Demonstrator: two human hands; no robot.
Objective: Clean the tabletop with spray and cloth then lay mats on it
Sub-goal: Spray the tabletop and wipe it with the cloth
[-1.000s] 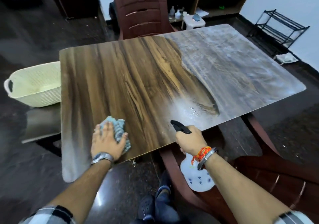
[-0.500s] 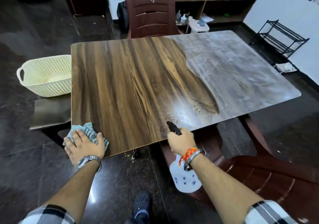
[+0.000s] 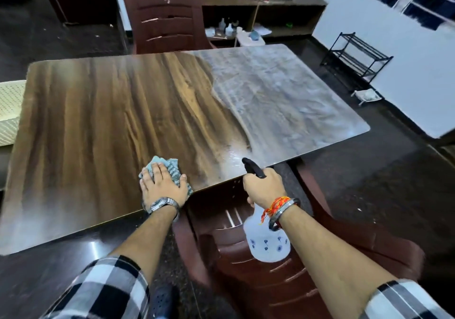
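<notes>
The worktop (image 3: 98,121) shows clean dark grain on its left part, while the right part is dusty grey, so I judge wiping about half done; no mats are in view. The spray bottle (image 3: 268,242) is gripped by the right hand (image 3: 264,185) at the near edge. The left hand (image 3: 162,185) presses flat, fingers straight, on the cloth (image 3: 170,167).

Tabletop (image 3: 98,121) is streaked brown, cloth (image 3: 172,168) teal-striped, spray bottle (image 3: 268,245) white with seemingly blue flowers.

Crumpled blue-grey cloth (image 3: 173,168) lies on wooden tabletop (image 3: 98,121); white spray bottle (image 3: 268,245) past its edge.
</notes>
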